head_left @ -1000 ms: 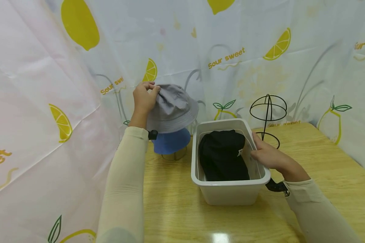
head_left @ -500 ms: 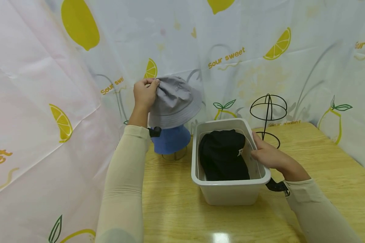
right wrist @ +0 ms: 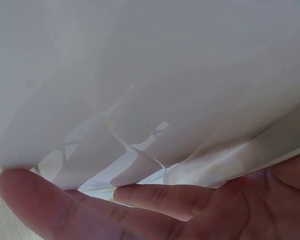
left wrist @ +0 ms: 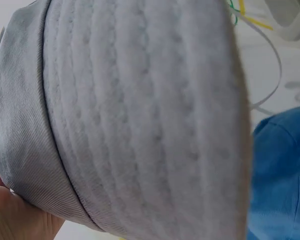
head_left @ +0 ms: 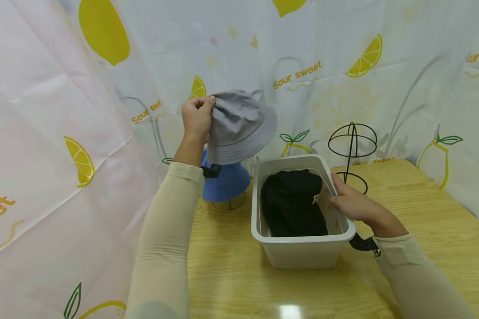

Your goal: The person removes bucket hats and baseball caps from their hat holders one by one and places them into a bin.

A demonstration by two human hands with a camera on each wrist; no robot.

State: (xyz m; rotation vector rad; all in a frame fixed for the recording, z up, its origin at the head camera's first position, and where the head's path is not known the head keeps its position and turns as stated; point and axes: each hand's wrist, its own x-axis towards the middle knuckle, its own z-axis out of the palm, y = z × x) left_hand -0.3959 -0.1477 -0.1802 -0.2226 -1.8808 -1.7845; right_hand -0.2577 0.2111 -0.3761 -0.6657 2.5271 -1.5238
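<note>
My left hand [head_left: 197, 118] pinches the crown of a grey bucket hat [head_left: 241, 124], which hangs brim down in the air. Its stitched brim [left wrist: 155, 120] fills most of the left wrist view. Below and behind it, a blue bucket hat [head_left: 225, 181] sits on a wire stand, its top partly covered by the grey one. My right hand [head_left: 355, 201] grips the right rim of a white plastic bin [head_left: 303, 254], thumb at the edge. In the right wrist view its fingers [right wrist: 160, 200] lie along the bin's outer wall. A black cap [head_left: 293, 201] with a white letter lies inside the bin.
Behind the bin at right stands a bare black wire hat stand [head_left: 351, 146]. Everything rests on a wooden table [head_left: 227, 274], with a lemon-print curtain [head_left: 239, 48] close behind and along the left.
My left hand has raised the grey bucket hat and carried it a little to the right, uncovering more of the blue hat. The right hand and the bin have stayed put.
</note>
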